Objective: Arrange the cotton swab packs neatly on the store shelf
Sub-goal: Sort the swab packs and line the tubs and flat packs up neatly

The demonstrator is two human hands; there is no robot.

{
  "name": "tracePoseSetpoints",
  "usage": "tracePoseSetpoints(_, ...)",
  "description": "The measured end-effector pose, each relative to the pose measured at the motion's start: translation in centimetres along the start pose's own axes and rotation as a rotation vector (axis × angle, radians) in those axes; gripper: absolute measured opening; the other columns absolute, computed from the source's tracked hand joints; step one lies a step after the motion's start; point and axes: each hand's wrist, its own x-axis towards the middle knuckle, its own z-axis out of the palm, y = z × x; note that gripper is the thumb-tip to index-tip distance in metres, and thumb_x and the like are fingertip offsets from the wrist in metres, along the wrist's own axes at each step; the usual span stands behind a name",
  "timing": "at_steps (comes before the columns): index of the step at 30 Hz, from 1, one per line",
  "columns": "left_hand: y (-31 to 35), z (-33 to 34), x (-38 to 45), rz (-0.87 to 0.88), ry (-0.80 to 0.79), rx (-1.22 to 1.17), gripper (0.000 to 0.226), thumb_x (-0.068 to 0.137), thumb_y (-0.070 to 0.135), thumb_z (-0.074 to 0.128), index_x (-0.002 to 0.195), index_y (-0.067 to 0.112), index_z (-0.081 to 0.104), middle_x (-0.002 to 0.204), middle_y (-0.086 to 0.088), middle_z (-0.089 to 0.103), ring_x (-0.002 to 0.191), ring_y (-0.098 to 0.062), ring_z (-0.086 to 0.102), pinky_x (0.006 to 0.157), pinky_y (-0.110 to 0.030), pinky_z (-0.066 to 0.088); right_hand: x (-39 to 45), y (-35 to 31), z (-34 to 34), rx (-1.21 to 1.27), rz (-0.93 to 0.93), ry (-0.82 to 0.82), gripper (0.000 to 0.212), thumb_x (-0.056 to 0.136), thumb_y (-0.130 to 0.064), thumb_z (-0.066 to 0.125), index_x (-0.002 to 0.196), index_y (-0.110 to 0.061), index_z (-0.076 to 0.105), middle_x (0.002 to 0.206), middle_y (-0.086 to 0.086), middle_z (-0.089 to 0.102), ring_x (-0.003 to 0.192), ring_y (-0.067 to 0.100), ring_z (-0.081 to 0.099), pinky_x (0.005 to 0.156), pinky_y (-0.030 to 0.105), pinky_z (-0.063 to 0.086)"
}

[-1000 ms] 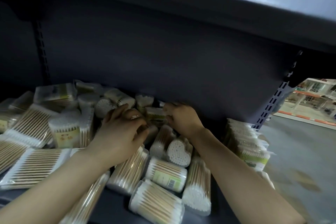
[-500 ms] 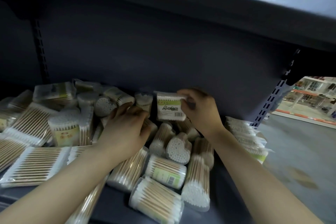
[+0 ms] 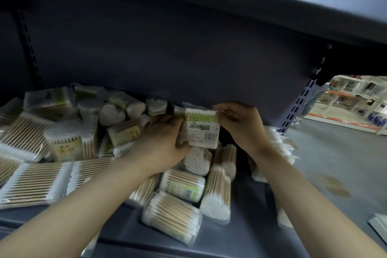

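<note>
Two hands now share one flat green-labelled pack [image 3: 201,126], which half a second ago only the right hand held. The left hand [image 3: 159,142] has come off the heap, its fingers curled round the pack's left edge; the right hand's [image 3: 240,124] fingertips pinch its top right corner. Lifted above the loose packs [image 3: 182,186], it looks ready for placing.

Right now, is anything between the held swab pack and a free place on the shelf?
Both hands hold the flat pack: left hand at its left edge, right hand pinching its top right corner. Directly below it lie a heart-shaped tub and loose round tubs, so that spot is taken. Bare shelf shows nearer the front.
</note>
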Motion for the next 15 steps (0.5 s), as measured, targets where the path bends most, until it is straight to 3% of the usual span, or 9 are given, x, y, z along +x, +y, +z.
tracePoseSetpoints(3, 0.6, -0.2, 0.0, 0.005, 0.002, -0.029, 0.053, 0.087, 0.039, 0.053, 0.134, 0.020, 0.039, 0.136, 0.000, 0.043, 0.127, -0.021, 0.034, 0.100, -0.029, 0.032, 0.1, 0.1, -0.4, 0.006, 0.033, -0.020, 0.023, 0.084, -0.001, 0.059, 0.102, -0.011, 0.070, 0.088, -0.009, 0.066, 0.087, 0.005, 0.063, 0.084, 0.023, 0.049)
tracePoseSetpoints(9, 1.7, -1.0, 0.7, 0.052, 0.022, -0.121, 0.063, 0.088, 0.033, 0.052, 0.144, 0.022, 0.025, 0.142, -0.001, 0.038, 0.130, -0.021, 0.031, 0.102, -0.031, 0.032, 0.4, -0.2, -1.5, -0.090, -0.033, -0.130, 0.020, 0.081, -0.001, 0.064, 0.099, -0.008, 0.069, 0.090, 0.004, 0.069, 0.084, 0.014, 0.064, 0.076, 0.024, 0.049)
tracePoseSetpoints(12, 2.1, -0.9, 1.2, 0.064, 0.033, -0.100, 0.067, 0.090, 0.031, 0.050, 0.147, 0.023, 0.015, 0.149, 0.000, 0.028, 0.135, -0.021, 0.023, 0.105, -0.030, 0.028, 1.0, 0.5, -2.3, -0.182, -0.052, -0.121, 0.024, 0.081, -0.004, 0.066, 0.104, -0.008, 0.069, 0.094, -0.006, 0.064, 0.088, 0.004, 0.059, 0.074, 0.007, 0.043)
tracePoseSetpoints(13, 2.3, -0.8, 1.4, 0.056, 0.029, -0.092, 0.067, 0.091, 0.031, 0.049, 0.148, 0.023, 0.014, 0.150, 0.000, 0.025, 0.136, -0.021, 0.020, 0.106, -0.029, 0.026, 1.3, 0.8, -2.7, -0.207, -0.054, -0.101, 0.024, 0.082, -0.005, 0.066, 0.105, -0.008, 0.069, 0.097, -0.004, 0.064, 0.092, 0.005, 0.060, 0.077, 0.008, 0.045)
tracePoseSetpoints(15, 2.3, -0.6, 1.5, 0.045, 0.025, -0.082, 0.064, 0.091, 0.031, 0.048, 0.147, 0.024, 0.017, 0.150, 0.001, 0.024, 0.137, -0.020, 0.019, 0.106, -0.030, 0.026, 1.8, 1.8, -3.5, -0.244, -0.061, -0.068, 0.023, 0.082, -0.005, 0.065, 0.105, -0.007, 0.069, 0.103, 0.003, 0.067, 0.097, 0.013, 0.063, 0.086, 0.025, 0.050)
